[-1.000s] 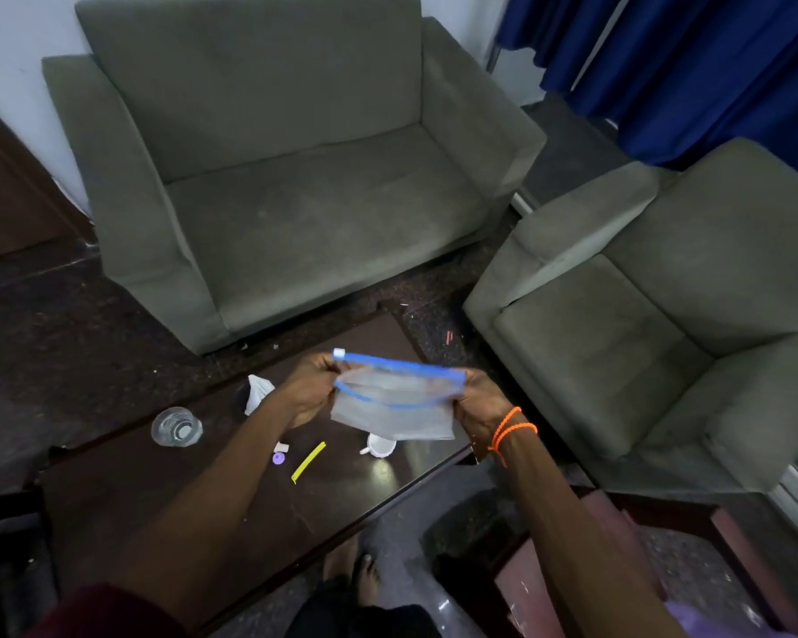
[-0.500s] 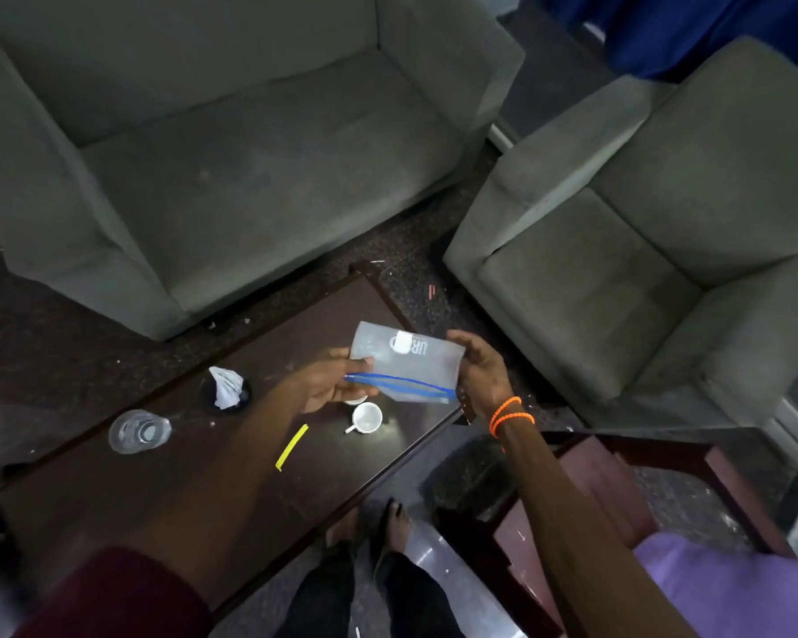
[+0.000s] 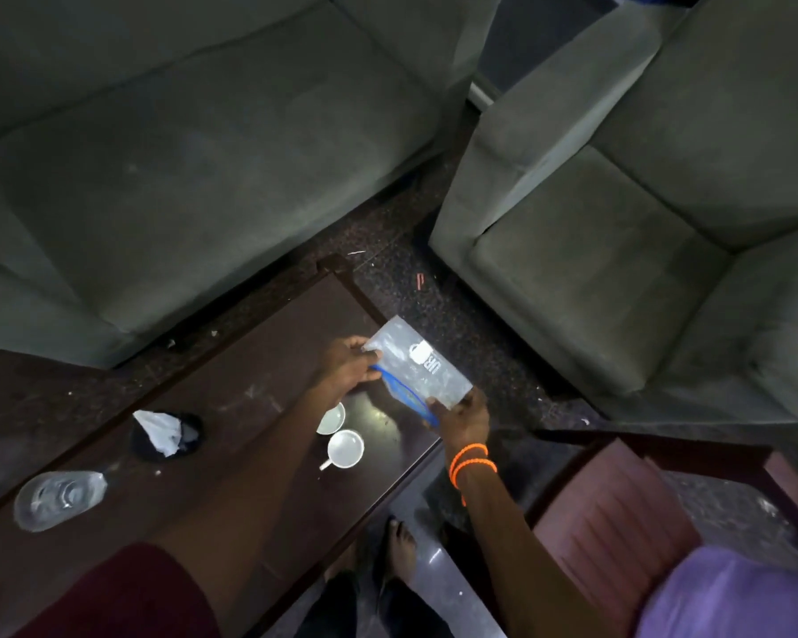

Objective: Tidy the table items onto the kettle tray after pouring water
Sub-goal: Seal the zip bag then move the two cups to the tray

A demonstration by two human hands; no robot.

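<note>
I hold a clear zip bag [image 3: 418, 366] with a blue seal strip and a white logo over the far right end of the dark wooden table [image 3: 231, 407]. My left hand [image 3: 349, 366] pinches its left edge. My right hand [image 3: 464, 416], with orange bands at the wrist, pinches its lower right corner. Below the bag on the table stand a small white cup [image 3: 345, 448] and a white saucer [image 3: 331, 417], partly hidden by my left forearm. No kettle tray is in view.
A crumpled white tissue lies on a dark round thing [image 3: 167, 435] at mid-table. A clear glass [image 3: 58, 499] stands at the left. Grey sofas [image 3: 180, 154] [image 3: 641, 223] flank the table. A reddish wooden chair [image 3: 618, 513] is at the right, and bare feet [image 3: 397, 554] show below.
The view has dropped and closed in. The bag has been turned so its logo side faces up and has moved lower, near the table's right end. The yellow strip is no longer visible.
</note>
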